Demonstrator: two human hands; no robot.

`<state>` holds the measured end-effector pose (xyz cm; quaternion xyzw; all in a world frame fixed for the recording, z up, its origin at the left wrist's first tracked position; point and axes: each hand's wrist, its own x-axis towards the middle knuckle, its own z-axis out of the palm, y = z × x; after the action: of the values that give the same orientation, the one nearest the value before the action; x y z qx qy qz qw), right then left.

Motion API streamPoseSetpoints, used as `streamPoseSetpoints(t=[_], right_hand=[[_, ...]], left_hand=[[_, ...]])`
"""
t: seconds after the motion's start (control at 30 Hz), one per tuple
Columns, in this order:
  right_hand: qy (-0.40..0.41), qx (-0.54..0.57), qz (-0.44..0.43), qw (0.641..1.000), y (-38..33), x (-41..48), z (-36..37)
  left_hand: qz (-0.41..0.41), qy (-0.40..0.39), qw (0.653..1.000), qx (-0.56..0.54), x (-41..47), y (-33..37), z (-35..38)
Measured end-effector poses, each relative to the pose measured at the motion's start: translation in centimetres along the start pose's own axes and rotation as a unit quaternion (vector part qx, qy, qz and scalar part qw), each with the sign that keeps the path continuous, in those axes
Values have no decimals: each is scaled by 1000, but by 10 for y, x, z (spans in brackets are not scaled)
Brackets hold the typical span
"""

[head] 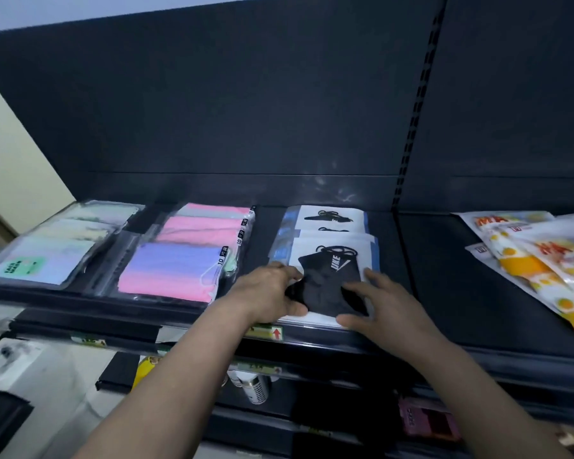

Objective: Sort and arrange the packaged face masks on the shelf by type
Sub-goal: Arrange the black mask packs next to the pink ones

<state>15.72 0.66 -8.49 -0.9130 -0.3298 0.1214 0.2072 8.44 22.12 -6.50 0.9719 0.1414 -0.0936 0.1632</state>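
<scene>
A dark shelf [428,293] carries three rows of packaged face masks. On the left lie pale packs with a green label [43,265]. In the middle lie pink and purple mask packs [176,270]. To the right of them is a stack of white packs printed with a black mask [328,220]. The front black-mask pack [325,286] lies at the shelf's front edge. My left hand [269,293] grips its left side, thumb on the front edge. My right hand [375,303] rests on its right side, fingers spread over the pack.
Orange and white snack-like bags [537,260] lie on the shelf at the far right, with bare shelf between them and the black-mask stack. Price tags [269,332] run along the front rail. Lower shelves hold bottles [254,387] and a pink box [428,422].
</scene>
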Motion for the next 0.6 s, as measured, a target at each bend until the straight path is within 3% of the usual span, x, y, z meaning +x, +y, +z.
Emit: streamPoseSetpoints(t=[0.23, 0.4, 0.6], right_hand=[[33, 36, 26, 998, -3, 13, 10], [50, 62, 59, 995, 10, 30, -4], [37, 61, 36, 997, -6, 24, 2]], left_hand=[[-15, -29, 999, 16, 8, 4, -3], [-21, -22, 998, -55, 29, 18, 2], [-37, -31, 999, -8, 17, 3, -5]])
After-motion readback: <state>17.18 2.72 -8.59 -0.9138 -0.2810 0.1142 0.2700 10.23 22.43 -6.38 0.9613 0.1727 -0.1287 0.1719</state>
